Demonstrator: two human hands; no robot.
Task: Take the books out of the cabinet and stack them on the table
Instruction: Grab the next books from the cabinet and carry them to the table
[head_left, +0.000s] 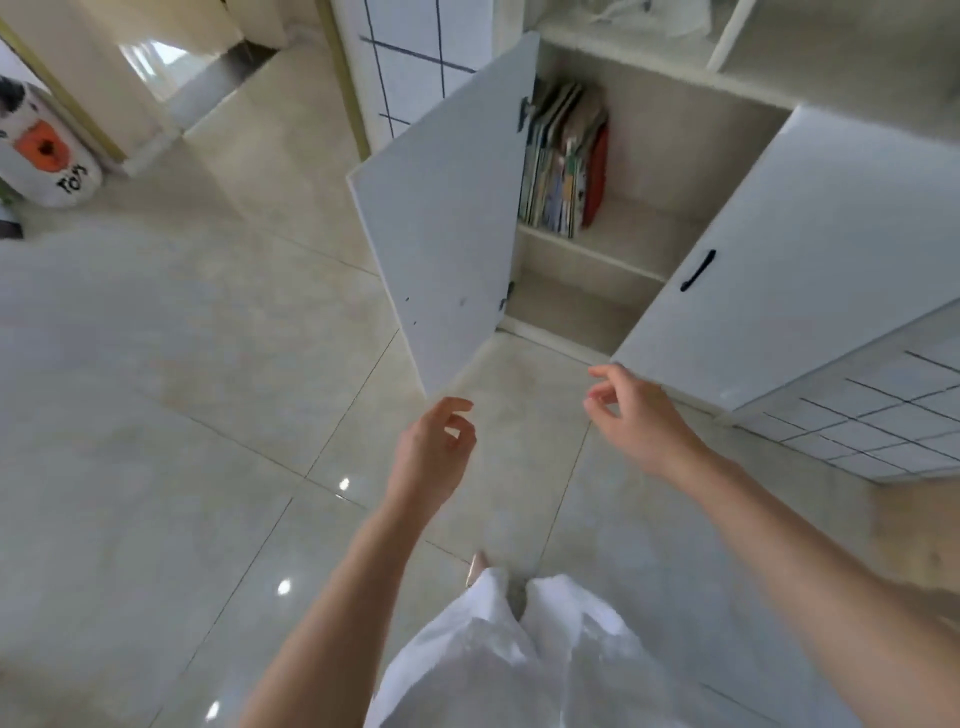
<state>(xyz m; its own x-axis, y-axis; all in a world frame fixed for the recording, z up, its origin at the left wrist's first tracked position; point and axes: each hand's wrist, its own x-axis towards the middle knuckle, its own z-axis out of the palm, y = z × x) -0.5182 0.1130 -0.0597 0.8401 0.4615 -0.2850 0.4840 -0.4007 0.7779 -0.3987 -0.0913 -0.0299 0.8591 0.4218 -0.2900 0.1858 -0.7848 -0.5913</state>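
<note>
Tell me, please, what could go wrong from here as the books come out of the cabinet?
The books lean in a loose row on the upper shelf; pulling one might topple the rest. The open left door stands close to the reach path, so an arm may bump it. Both the left hand and right hand are empty.

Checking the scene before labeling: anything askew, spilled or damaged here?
Nothing broken or spilled. The books in the open cabinet lean to one side on the upper shelf instead of standing upright. Both hands, left hand and right hand, are empty in front of it.
</note>
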